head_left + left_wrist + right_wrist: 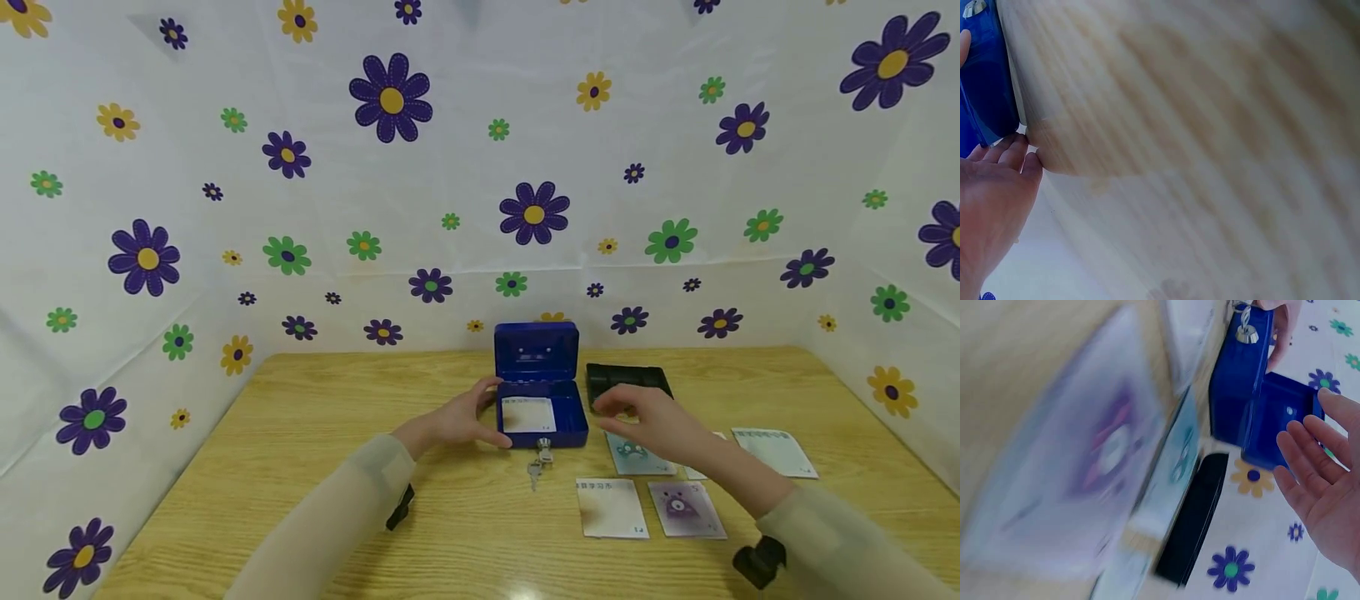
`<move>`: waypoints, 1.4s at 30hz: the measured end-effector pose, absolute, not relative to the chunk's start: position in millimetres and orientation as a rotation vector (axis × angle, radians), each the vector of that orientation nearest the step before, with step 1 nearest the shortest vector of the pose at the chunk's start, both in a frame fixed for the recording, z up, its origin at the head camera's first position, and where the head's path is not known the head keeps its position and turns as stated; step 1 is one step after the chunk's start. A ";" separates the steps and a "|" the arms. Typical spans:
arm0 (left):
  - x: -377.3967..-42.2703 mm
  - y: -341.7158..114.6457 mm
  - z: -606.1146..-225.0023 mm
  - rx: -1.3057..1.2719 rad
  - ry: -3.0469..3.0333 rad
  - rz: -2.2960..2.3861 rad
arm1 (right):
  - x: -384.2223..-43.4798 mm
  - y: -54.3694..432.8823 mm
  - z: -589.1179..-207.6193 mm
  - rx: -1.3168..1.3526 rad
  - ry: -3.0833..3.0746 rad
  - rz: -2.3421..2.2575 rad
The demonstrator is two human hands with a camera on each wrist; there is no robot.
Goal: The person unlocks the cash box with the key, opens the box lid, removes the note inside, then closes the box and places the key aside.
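Note:
A small blue cash box [564,438] stands with its lid [536,350] raised, and a white card [528,414] lies inside it. Keys [535,472] hang from the lock at its front. My left hand [461,417] holds the box by its left side, thumb at the front corner and fingers toward the back; the left wrist view shows those fingertips [1015,142] against the blue wall. Just right of the box, my right hand [648,417] hovers over a blue monster card [637,458]. In the right wrist view its fingers [1310,447] are loosely bent with nothing in them.
Behind the right hand lies a black case [626,379]. A white card [611,508], a purple monster card [686,510] and another pale card [776,452] lie on the wooden table [337,400]. Flower-patterned cloth [450,167] walls the back and sides.

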State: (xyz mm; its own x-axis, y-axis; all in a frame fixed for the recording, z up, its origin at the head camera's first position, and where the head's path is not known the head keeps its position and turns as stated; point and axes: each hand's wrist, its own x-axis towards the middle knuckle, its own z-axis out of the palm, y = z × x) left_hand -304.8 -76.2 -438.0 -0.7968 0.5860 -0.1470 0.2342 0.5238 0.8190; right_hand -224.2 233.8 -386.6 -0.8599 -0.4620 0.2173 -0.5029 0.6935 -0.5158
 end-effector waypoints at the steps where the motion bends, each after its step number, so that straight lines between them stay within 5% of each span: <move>1: -304.9 -76.3 -438.4 0.672 2.363 1.176 | -229.2 227.7 -386.6 0.821 -2.821 0.914; 19: -301.8 -75.5 -433.4 0.663 2.332 1.217 | -293.3 164.6 -416.4 0.855 -2.898 0.950; 42: -301.5 -75.2 -434.6 0.661 2.327 1.238 | -297.0 149.4 -424.3 0.824 -2.984 0.883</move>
State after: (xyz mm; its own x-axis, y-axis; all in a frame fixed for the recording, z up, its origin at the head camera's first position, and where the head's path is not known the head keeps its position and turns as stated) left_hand -301.5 -75.2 -434.6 -0.7983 0.5857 -0.1403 0.2110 0.4902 0.8457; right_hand -297.0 149.4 -424.3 -0.8660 -0.4953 0.0686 -0.4529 0.7187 -0.5276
